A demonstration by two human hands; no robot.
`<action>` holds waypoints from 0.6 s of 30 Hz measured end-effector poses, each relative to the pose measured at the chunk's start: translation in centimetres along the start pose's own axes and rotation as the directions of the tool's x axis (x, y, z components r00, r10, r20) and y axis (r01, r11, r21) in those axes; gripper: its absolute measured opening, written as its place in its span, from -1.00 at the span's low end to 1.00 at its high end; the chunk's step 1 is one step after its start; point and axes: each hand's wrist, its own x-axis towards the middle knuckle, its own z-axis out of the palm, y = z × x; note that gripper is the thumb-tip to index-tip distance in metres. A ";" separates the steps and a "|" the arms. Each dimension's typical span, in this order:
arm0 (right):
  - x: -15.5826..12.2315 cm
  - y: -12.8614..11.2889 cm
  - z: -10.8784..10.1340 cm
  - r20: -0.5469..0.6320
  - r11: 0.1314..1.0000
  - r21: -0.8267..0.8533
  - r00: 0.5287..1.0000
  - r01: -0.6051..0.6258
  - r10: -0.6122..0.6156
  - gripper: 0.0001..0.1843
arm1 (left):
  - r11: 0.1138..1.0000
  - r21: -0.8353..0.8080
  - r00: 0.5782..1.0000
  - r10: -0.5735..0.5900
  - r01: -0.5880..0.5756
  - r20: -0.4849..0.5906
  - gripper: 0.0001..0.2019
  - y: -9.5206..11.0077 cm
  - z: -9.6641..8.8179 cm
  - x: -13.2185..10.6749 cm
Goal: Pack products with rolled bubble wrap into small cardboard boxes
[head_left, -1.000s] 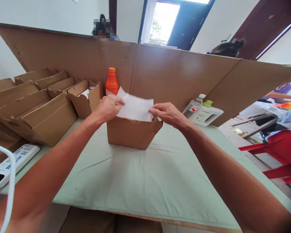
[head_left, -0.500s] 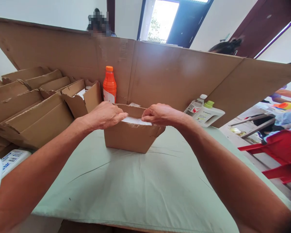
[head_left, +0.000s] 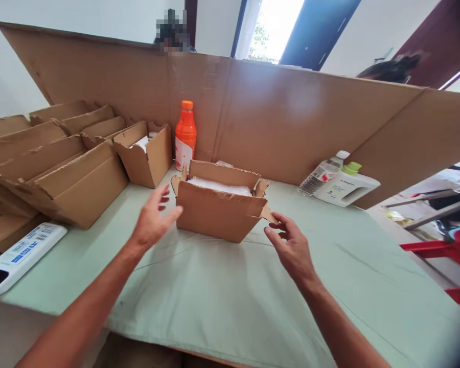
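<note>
A small cardboard box [head_left: 216, 217] stands upright on the green cloth, its top uncovered and its side flaps sticking out. White wrapping, perhaps bubble wrap [head_left: 220, 186], fills the inside up to near the rim. My left hand [head_left: 155, 217] is off the box's left side, fingers apart and holding nothing. At the right side, my right hand [head_left: 289, 243] has its thumb and fingers spread. Its fingertips are at the torn right flap [head_left: 269, 213]; whether they touch it I cannot tell.
Several cardboard boxes [head_left: 88, 189] crowd the left, near a white packet [head_left: 32, 250]. An orange bottle [head_left: 186, 134] stands behind the box. A clear bottle [head_left: 322, 176] and a white jug [head_left: 347, 188] lean at the back right. A tall cardboard panel [head_left: 291, 122] closes the back; people are beyond it.
Both hands have come off the box's top edge and moved down and apart to its two sides. The white filling and side flaps now show more. The view has shifted slightly.
</note>
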 end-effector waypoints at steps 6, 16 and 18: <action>-0.8 1.0 3.2 -0.028 0.962 0.270 0.999 -0.029 0.038 -0.13 | 0.992 -0.098 0.996 -0.073 0.078 0.054 -0.48 -1.4 4.5 -0.6; 0.0 -2.3 11.3 0.405 0.990 0.142 0.912 0.003 -0.061 -0.34 | 0.979 -0.075 0.920 -0.205 0.191 -0.335 -0.39 -2.3 1.0 -9.8; 0.3 -4.0 15.2 0.490 0.976 0.207 0.856 0.072 -0.167 -0.30 | 0.973 -0.074 0.871 -0.228 0.218 -0.434 -0.33 -3.0 -0.7 -12.0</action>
